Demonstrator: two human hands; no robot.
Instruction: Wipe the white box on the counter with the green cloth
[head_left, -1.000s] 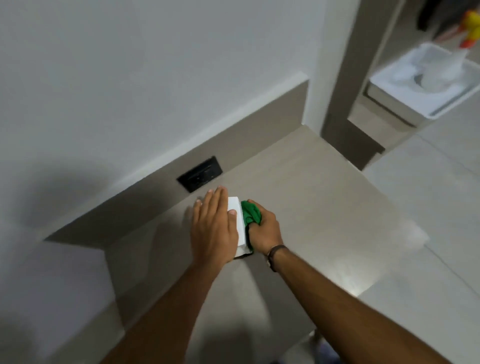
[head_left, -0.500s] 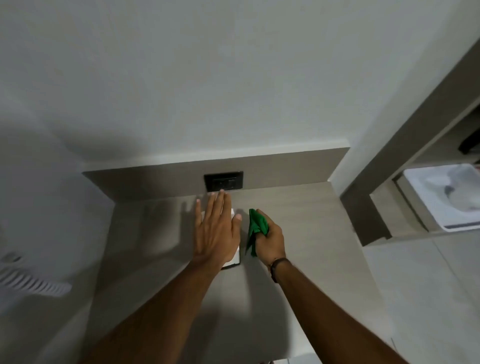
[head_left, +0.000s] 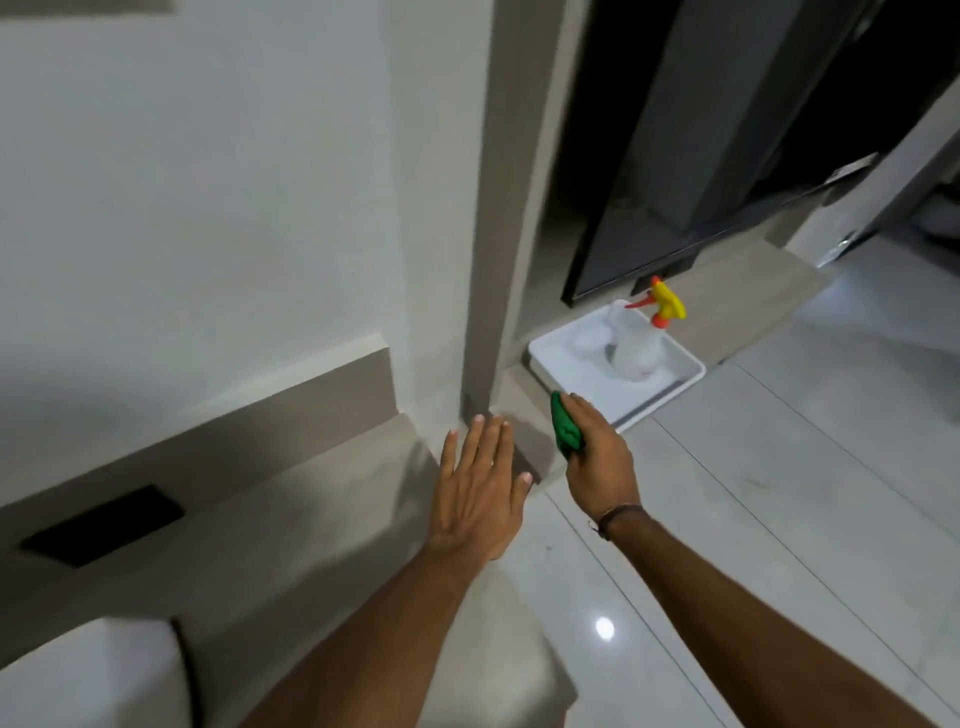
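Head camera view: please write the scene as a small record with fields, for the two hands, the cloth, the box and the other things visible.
left hand: open, flat, fingers spread, over the counter edge
right hand: closed around the green cloth, held over the floor
white box: not visible in this view
wall outlet: black, in the counter's back panel, at the left
white tray: on a low ledge beyond the hands
spray bottle: clear, with yellow and orange head, standing in the tray
wristband: dark, on the right wrist
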